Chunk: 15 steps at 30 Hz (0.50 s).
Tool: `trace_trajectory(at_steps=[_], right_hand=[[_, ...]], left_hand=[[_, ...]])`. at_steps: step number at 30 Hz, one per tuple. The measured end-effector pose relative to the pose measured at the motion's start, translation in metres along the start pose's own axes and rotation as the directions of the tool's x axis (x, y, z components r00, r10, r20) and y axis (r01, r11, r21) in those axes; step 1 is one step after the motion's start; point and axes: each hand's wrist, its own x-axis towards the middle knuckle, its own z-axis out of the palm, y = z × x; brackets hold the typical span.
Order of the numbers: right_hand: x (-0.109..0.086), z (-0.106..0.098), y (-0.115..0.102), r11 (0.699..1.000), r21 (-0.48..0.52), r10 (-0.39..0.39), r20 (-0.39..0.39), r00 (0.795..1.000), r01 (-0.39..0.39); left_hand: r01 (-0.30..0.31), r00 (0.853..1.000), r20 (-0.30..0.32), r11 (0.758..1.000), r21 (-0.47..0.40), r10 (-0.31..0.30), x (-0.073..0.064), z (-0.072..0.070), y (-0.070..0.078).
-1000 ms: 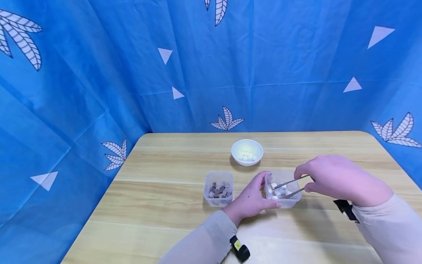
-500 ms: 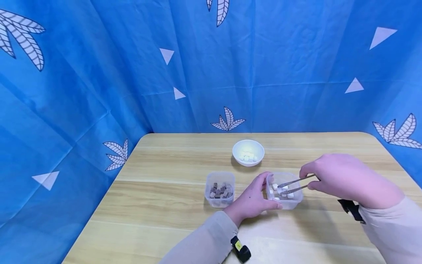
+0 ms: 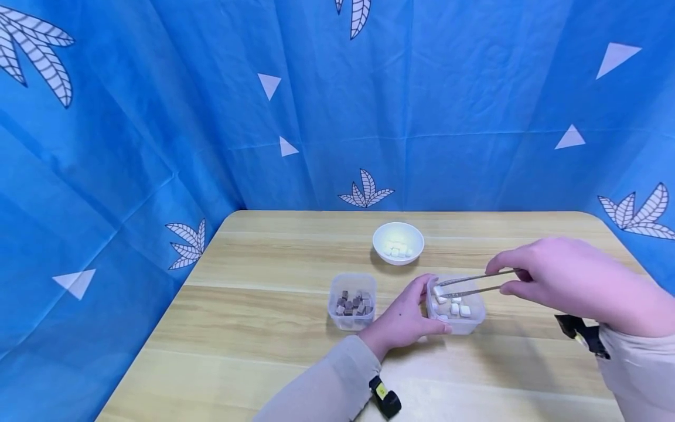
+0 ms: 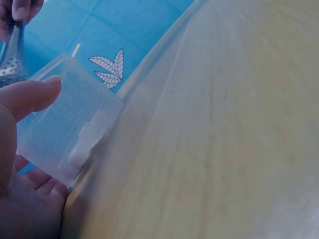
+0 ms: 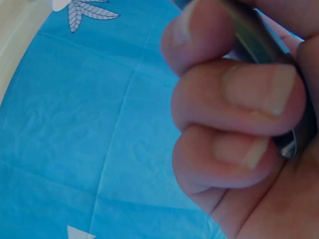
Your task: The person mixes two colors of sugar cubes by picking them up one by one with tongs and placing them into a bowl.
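My left hand [image 3: 403, 319] grips a clear plastic container [image 3: 466, 327] from its left side, thumb at the near wall and fingers at the far one. White cubes [image 3: 464, 310] lie inside it. In my right hand [image 3: 564, 281] is a pair of metal tongs [image 3: 474, 291], reaching in over the rim from the right. Their tips are parted beside a white cube [image 3: 439, 293] near the left wall. The right wrist view shows several fingers curled round the tongs' handle [image 5: 256, 35]. Textured tong metal [image 4: 14, 67] shows above my left thumb in the left wrist view.
A second clear container [image 3: 352, 325] with brown and greyish cubes stands left of my left hand. Behind is a white bowl [image 3: 398, 261] with white cubes in it. A blue patterned cloth [image 3: 316, 117] hangs past the wooden table's [image 3: 263, 340] far edge.
The tong tips came together among the cubes, then parted and shifted towards the container's back left. My right hand has moved right and slightly up. My left hand stays on the container.
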Motion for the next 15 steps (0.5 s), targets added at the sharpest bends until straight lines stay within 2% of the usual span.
trace_trajectory(at_steps=[7, 12, 15], right_hand=[[0.005, -0.008, -0.002, 1.000, -0.010, -0.031, -0.147, 0.989, 0.030], [0.029, -0.001, 0.002, 0.998, 0.003, -0.062, -0.248, 0.967, 0.065], [0.047, 0.009, 0.009, 0.997, 0.032, -0.060, -0.258, 0.964, 0.071]], left_hand=[[0.009, 1.000, -0.007, 1.000, -0.004, -0.009, 0.000, 0.000, 0.000], [0.016, 1.000, -0.014, 0.999, 0.031, -0.015, 0.000, 0.000, -0.001], [0.015, 1.000, -0.010, 0.999, 0.033, -0.015, -0.001, 0.001, 0.000]])
